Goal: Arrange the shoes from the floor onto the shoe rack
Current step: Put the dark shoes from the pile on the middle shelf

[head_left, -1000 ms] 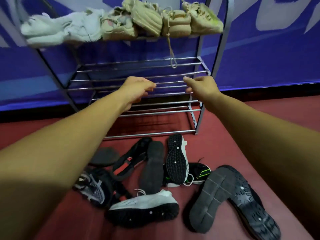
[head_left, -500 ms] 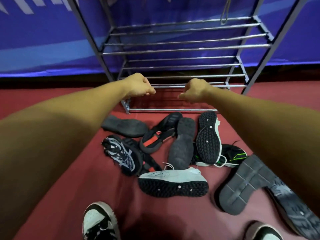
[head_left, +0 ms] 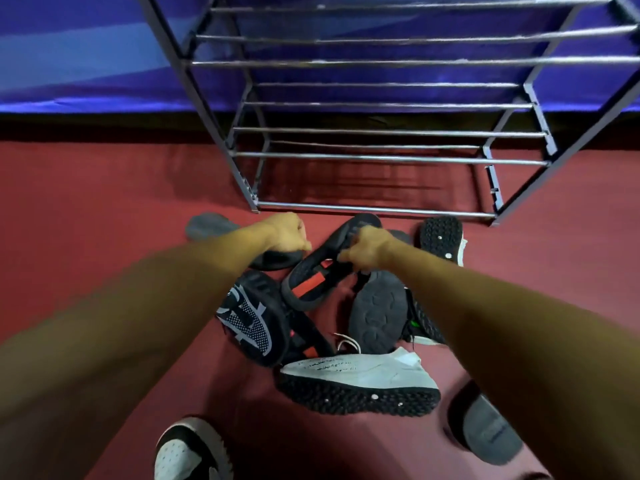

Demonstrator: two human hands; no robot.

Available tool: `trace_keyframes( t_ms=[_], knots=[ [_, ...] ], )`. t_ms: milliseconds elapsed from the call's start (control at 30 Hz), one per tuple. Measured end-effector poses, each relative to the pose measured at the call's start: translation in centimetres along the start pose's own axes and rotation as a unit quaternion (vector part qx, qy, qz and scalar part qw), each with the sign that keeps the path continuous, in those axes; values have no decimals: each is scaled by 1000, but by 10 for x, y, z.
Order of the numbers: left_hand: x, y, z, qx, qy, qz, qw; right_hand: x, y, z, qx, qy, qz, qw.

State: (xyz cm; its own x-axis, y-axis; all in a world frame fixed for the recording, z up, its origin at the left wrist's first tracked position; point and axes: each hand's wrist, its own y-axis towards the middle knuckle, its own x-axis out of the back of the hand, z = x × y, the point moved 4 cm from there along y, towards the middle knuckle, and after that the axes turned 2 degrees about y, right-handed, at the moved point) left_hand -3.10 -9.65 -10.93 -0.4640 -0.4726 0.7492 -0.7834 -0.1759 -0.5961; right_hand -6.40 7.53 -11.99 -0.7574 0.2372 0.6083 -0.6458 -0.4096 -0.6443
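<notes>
Grips, right hand [head_left: 369,247] fingers curled, the edge of the black rubber-soled shoe with a red strip [head_left: 311,282], on the red floor [head_left: 104,202], long axis 7 to 1 o'clock. Hangs the left hand [head_left: 287,233] curled at 9 o'clock over a dark grey sole [head_left: 277,260]; cannot tell whether gripping. Likely calls for a lift to 12 o'clock, onto the grey metal-bar shoe rack [head_left: 374,209].
</notes>
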Motion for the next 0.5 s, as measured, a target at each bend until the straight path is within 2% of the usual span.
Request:
trace_keyframes(
  t_ms=[167, 300, 500],
  knots=[
    [-22, 16, 15, 15, 33, 34, 999, -33, 18, -6, -62, 19, 15, 998],
    [-44, 19, 22, 21, 56, 70, 996, -53, 29, -5, -90, 107, -16, 990],
    [-57, 15, 24, 57, 17, 87, 994, -68, 31, 1, -74, 56, -4, 996]
  ],
)
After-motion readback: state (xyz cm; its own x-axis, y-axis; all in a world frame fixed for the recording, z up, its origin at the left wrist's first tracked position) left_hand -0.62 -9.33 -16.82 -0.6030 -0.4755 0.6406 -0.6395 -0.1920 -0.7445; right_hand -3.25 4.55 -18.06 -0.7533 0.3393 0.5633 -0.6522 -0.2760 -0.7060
